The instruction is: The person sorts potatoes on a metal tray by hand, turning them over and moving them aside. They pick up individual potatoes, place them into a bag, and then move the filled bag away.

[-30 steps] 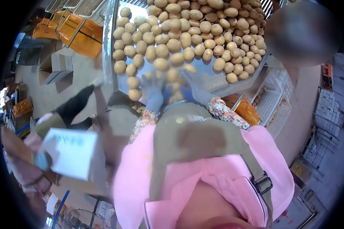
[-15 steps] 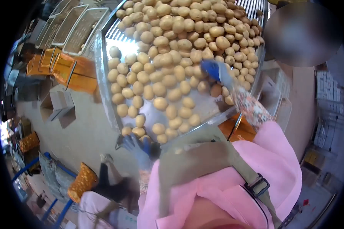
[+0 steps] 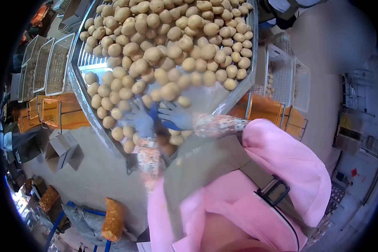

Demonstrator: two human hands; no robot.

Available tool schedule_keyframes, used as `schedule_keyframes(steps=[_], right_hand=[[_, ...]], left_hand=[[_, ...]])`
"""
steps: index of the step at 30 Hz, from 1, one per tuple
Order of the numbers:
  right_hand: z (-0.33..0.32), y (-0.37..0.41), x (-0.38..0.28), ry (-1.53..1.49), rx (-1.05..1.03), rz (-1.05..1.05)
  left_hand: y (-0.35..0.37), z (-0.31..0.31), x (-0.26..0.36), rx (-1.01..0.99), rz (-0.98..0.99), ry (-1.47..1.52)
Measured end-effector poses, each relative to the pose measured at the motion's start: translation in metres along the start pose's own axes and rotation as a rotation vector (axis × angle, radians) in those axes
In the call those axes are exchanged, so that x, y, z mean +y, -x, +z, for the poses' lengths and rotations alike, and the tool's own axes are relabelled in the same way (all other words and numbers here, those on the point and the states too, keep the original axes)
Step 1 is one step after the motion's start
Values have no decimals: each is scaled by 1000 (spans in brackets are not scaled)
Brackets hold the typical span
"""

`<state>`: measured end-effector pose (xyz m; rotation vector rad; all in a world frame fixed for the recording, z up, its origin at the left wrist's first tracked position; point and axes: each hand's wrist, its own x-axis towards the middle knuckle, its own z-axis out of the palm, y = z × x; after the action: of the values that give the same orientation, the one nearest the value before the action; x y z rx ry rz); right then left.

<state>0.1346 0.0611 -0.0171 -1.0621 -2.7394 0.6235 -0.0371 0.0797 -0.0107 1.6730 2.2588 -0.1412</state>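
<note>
Many potatoes (image 3: 153, 54) cover a metal sorting table (image 3: 86, 90), heaped at the far end and thinner toward me. My left hand (image 3: 140, 122), in a grey-blue glove, lies over the near left part with its fingers spread, beside several potatoes. Close to its right is my right hand (image 3: 176, 117), gloved alike, fingers stretched out to the left below a row of potatoes. Both hands look open and hold nothing that I can see. Potatoes under my forearms are partly hidden, and some above the hands are blurred.
White plastic crates (image 3: 59, 63) stand left of the table, and another crate (image 3: 279, 63) with potatoes stands right. Orange sheets hang on metal frames at both sides. An open cardboard box (image 3: 61, 147) and a filled mesh sack (image 3: 113, 218) are at lower left.
My right hand has come from the right side of the table to beside my left. The left hand has moved up from the near edge onto the potatoes. The view has shifted.
</note>
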Motion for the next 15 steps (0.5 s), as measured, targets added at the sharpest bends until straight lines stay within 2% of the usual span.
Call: schedule_keyframes(steps=[1, 3, 4, 5, 7, 8, 10, 11, 13, 14, 15], right_hand=[[-13, 18, 5, -121, -71, -50], [0, 51, 29, -55, 54, -205], [-29, 64, 27, -69, 118, -214], [-58, 69, 26, -68, 135, -217], [-96, 81, 30, -539, -307, 336], [-96, 92, 37, -549, -293, 338], [-87, 110, 56, -971, 66, 696], [-86, 116, 63, -974, 73, 691], [-81, 128, 76, -161, 632, 516], [-73, 133, 80, 17, 573, 451], [-64, 143, 92, 6, 574, 450]], left_hand=[[10, 23, 3, 87, 36, -28], [49, 12, 16, 14, 77, 182], [64, 29, 12, 79, 144, 213], [80, 17, 12, 42, 192, 214], [107, 15, 10, -7, 236, 46], [114, 30, 2, 0, 268, 126], [126, 60, -10, 24, 267, 134], [131, 61, -11, 48, 257, 160], [139, 58, -12, 75, 259, 106], [139, 50, -11, 32, 252, 195], [139, 41, -10, -10, 244, 282]])
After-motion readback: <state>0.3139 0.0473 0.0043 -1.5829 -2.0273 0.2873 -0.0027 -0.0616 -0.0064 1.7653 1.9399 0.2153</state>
